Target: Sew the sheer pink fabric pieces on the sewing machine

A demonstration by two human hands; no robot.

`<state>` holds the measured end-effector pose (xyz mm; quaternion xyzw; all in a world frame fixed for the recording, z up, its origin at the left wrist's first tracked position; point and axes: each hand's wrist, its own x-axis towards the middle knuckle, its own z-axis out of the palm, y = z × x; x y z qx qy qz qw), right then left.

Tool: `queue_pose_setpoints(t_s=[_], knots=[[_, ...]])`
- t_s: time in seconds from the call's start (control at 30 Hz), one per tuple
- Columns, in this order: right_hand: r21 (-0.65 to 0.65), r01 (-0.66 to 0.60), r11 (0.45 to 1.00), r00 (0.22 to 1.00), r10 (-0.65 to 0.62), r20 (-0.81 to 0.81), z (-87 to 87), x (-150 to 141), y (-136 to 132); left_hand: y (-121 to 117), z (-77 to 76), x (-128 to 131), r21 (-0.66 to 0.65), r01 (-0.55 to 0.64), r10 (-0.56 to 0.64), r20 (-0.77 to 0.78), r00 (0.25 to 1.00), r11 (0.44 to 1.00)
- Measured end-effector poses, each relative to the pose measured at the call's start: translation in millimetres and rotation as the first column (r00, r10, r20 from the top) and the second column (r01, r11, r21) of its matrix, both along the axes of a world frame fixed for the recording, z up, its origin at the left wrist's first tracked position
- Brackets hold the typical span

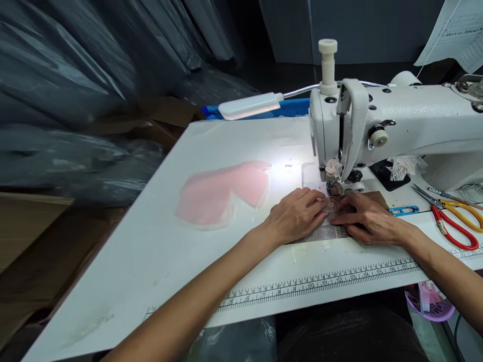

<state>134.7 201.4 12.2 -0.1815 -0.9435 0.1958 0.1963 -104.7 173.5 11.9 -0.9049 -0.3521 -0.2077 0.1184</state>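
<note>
A white sewing machine [411, 113] stands at the right of the table. At its presser foot [334, 189], a small piece of pale sheer fabric [329, 205] lies under my fingertips. My left hand [300, 216] is left of the foot, back of the hand up, its bent fingers closed on the fabric. From the right, my right hand [364, 218] reaches the same piece with curled fingers and thumb close to the foot. The fingers hide most of the fabric. Pink sheer fabric pieces [222, 193] lie on the table to the left.
Scissors [445, 208] with red and yellow handles and a blue thread snipper [403, 210] lie at the right. A printed ruler [324, 279] runs along the white table's [158, 251] front edge. A lamp [251, 106] lights the surface. A purple basket [433, 306] sits below, right.
</note>
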Motion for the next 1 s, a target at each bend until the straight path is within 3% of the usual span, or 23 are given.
queue_pose_setpoints(t_s=[0.2,0.4,0.63,1.0], knots=[[-0.004,0.019,1.0,1.0,-0.019,-0.008,-4.9,-1.1,0.0,9.4,-4.0,-1.5,-0.074,-0.062,0.047,-0.19,0.981,0.995],[0.033,0.125,0.992,0.992,-0.125,-0.01,-8.8,-8.4,1.6,19.9,0.2,-3.4,-0.088,-0.131,0.107,-0.238,0.965,0.988],[0.078,0.125,0.989,0.992,-0.122,-0.044,-9.1,-10.5,-3.0,20.2,-0.2,-11.3,-0.209,-0.098,0.065,-0.158,0.985,0.973],[0.095,0.136,0.986,0.989,-0.131,-0.065,-8.7,-11.2,-4.2,19.5,-1.9,-13.2,-0.23,-0.067,0.05,-0.078,0.996,0.971]])
